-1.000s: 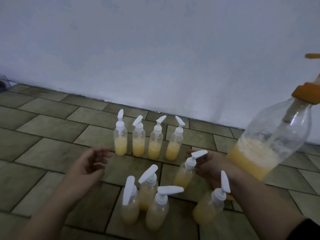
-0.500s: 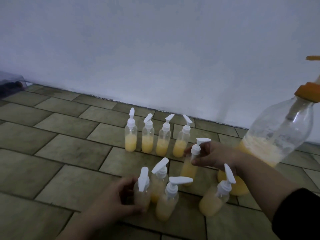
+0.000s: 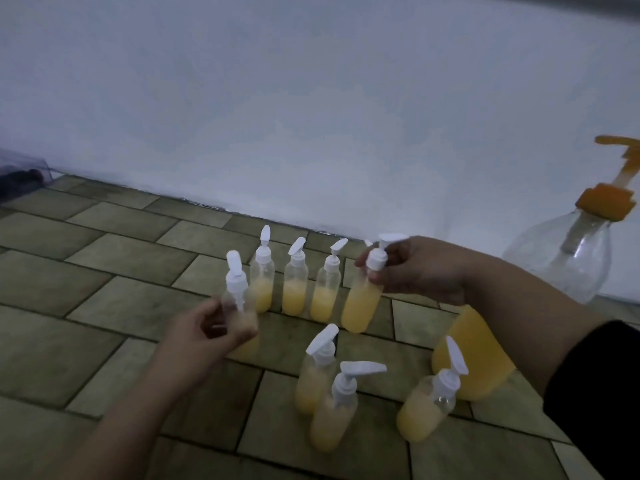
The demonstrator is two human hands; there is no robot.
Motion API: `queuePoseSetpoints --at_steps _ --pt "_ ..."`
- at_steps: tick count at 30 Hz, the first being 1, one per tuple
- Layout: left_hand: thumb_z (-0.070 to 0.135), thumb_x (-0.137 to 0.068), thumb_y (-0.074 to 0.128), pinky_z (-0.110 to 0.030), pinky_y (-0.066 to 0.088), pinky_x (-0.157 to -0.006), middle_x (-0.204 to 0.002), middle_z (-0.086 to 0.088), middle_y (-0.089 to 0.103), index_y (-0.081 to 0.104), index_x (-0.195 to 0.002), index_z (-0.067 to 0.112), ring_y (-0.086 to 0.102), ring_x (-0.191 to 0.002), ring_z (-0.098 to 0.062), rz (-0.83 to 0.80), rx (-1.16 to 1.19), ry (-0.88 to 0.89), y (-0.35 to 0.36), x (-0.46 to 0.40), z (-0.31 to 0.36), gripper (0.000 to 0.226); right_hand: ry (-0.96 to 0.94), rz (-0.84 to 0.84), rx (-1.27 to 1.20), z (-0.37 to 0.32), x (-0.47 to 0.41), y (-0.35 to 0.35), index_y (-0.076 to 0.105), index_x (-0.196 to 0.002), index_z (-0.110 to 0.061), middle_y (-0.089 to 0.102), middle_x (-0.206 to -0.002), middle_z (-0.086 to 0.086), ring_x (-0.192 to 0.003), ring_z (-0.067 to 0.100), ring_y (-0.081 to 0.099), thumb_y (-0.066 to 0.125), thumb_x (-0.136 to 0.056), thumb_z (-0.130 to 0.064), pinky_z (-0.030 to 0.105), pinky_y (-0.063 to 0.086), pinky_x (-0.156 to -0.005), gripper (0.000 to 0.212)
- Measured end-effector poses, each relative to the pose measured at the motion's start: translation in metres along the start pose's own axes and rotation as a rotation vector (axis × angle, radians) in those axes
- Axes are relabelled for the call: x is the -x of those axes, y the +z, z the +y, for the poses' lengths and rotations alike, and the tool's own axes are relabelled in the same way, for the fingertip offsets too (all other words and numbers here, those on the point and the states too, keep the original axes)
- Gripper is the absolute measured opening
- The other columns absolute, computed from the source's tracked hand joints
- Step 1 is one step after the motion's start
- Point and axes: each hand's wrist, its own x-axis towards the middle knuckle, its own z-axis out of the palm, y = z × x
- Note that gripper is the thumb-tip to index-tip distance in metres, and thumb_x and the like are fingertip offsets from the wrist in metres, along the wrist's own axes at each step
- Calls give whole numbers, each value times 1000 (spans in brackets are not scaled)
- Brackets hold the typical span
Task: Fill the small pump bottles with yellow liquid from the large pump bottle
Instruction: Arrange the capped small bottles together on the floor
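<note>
We now hold a small bottle in each hand.
Our left hand (image 3: 211, 329) has lifted one bottle (image 3: 239, 306); our right hand (image 3: 420, 268) pinches another (image 3: 363, 299) by its pump, moving them toward the back row (image 3: 294, 278). The large bottle (image 3: 512, 320) stands behind our right arm.

1. Dim, flat indoor light with a bluish cast over the wall (image 3: 311, 98); no clear source.
2. Soft, faint shadows on the tiled floor (image 3: 104, 289).
3. Motion blur on the left hand (image 3: 204, 332) and its small bottle (image 3: 239, 306).
4. Wide-angle bending toward the edges; large pump bottle (image 3: 568, 271) leaning.
5. Grainy, soft focus throughout.
</note>
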Motion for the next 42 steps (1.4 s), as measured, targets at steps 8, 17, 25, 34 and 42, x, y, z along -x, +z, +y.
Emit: queuePoseSetpoints --at_steps 8,17,25,34,42 --pt "10 -73 78 -6 39 -59 -89 10 61 58 -102 20 53 -79 7 15 -120 21 14 -43 -15 37 58 -54 120 -24 -44 57 64 -119 -20 64 -120 -4 -107 9 59 73 -82 -12 25 53 -82 39" --pt "21 -68 82 -32 50 -86 -111 2 65 61 -117 16 60 -102 -13 -12 -208 14 14 -62 -36 54 127 45 16 10 -68 87 64 -119 -20 64 -117 1 -107 15 58 74 -79 -9 27 54 -84 43" --pt "21 -66 84 -27 47 -82 -108 4 64 60 -115 16 59 -100 -10 17 -205 36 18 -66 -39 55 220 53 -12 23 -73 89 67 -111 -19 66 -114 4 -107 22 60 81 -55 -19 41 51 -95 58" --pt "17 -66 84 -20 44 -73 -104 3 61 57 -108 16 58 -99 -13 21 -199 16 19 -64 -35 50 292 60 255 10 -63 83 59 -106 -10 67 -105 3 -100 19 65 82 -58 -17 38 53 -91 54" --pt "15 -86 65 -14 45 -65 -96 8 63 59 -100 24 59 -90 -9 320 70 77 16 15 -18 17 88 355 246 -57 46 40 60 -122 -22 67 -108 -1 -95 16 66 71 -80 -7 37 54 -89 46"
